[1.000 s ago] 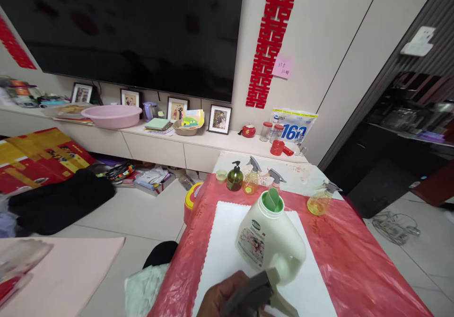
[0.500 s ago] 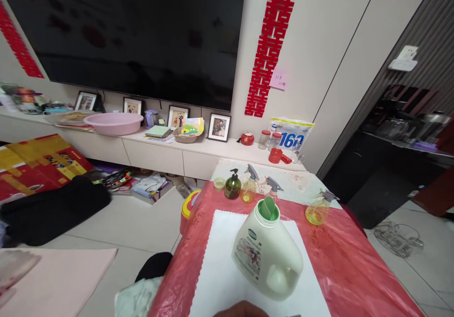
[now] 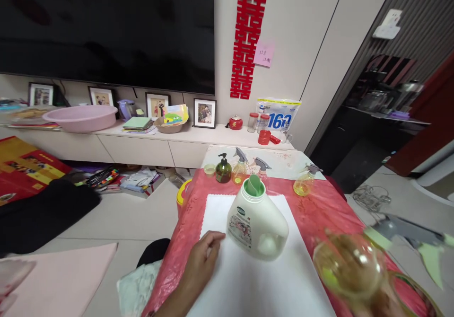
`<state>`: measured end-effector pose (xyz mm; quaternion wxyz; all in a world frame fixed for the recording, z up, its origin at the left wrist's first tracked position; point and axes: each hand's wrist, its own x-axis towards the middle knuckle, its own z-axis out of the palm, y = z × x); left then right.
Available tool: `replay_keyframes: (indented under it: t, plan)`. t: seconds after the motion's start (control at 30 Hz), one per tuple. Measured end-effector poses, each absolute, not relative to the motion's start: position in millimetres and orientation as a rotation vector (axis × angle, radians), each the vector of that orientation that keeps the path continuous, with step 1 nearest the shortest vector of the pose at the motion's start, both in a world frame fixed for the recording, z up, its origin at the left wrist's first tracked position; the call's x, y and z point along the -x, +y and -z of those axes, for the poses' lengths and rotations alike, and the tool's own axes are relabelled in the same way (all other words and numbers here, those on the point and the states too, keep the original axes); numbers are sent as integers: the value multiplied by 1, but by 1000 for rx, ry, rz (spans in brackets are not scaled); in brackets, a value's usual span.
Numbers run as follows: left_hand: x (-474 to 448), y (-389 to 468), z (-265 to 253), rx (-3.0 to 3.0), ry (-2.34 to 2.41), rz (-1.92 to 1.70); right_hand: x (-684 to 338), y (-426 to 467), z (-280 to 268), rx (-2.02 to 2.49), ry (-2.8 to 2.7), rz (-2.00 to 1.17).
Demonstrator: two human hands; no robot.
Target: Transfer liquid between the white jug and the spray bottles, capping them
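Observation:
A pale green detergent jug (image 3: 260,224) with a green cup set in its open mouth stands upright on a white sheet (image 3: 241,288). My left hand (image 3: 207,253) is beside the jug's lower left, fingers loosely bent and holding nothing; whether a fingertip touches it I cannot tell. At the lower right, my right hand (image 3: 385,300) grips a clear yellowish spray bottle (image 3: 349,267), tilted with its grey trigger head to the right and smeared by motion. Further back stand a dark green pump bottle (image 3: 223,171), more spray bottles and a small cup (image 3: 209,169).
A red plastic cover (image 3: 180,241) lies over the table. Beside my right hand is a ring-shaped object (image 3: 413,291), cut by the frame. Behind, a white cabinet (image 3: 138,150) holds a pink basin (image 3: 81,118), picture frames and jars. A red and yellow stool (image 3: 180,196) stands left.
My left hand has come up from the bottom edge to the jug's left side. My right hand has come into view with a spray bottle. The view has turned right.

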<state>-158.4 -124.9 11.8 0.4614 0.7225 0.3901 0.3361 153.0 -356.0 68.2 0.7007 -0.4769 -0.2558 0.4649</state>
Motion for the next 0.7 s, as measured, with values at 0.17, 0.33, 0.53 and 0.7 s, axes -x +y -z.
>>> replay_keyframes:
  t: [0.17,0.33,0.53,0.7]
  plan:
    - [156,-97,60,-2505,1196,-1033,-198,-289,-64,1318,-599,-589]
    - [149,-104,75,-2809,1296,-982,-215,-220,-48,1345,-709,-654]
    - [150,-106,70,-2886,1314,-927,-236,-155,-17,1395,-791,-635]
    - [150,-105,73,-2916,1316,-940,-249,-119,3,1433,-835,-604]
